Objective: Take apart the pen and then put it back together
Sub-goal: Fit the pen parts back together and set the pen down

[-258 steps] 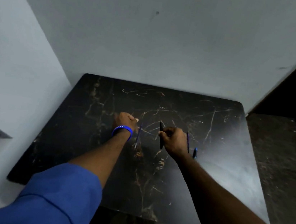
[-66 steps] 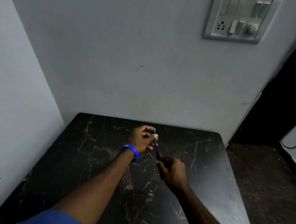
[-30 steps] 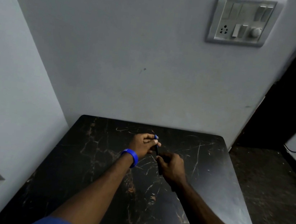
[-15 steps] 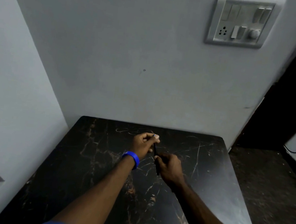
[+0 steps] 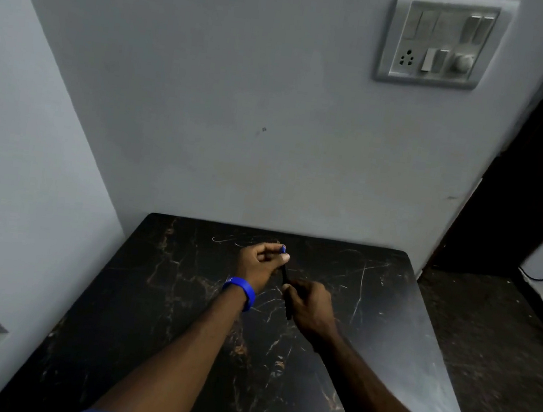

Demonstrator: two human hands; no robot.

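Above the table point(image 5: 182, 297) we hold the pen point(image 5: 285, 277) in both hands, up in the air. Our left hand point(image 5: 257, 261) pinches the top end — a small blue tip point(image 5: 283, 249) peeks out past the fingers. Our right hand point(image 5: 310, 306) is wrapped tight around the lower part of the dark pen, which slants down toward us. The two hands are close but not touching. A blue band point(image 5: 241, 291) sits on our left wrist.

Dark pen point(image 5: 285, 277), seemingly blue-tipped, tilted
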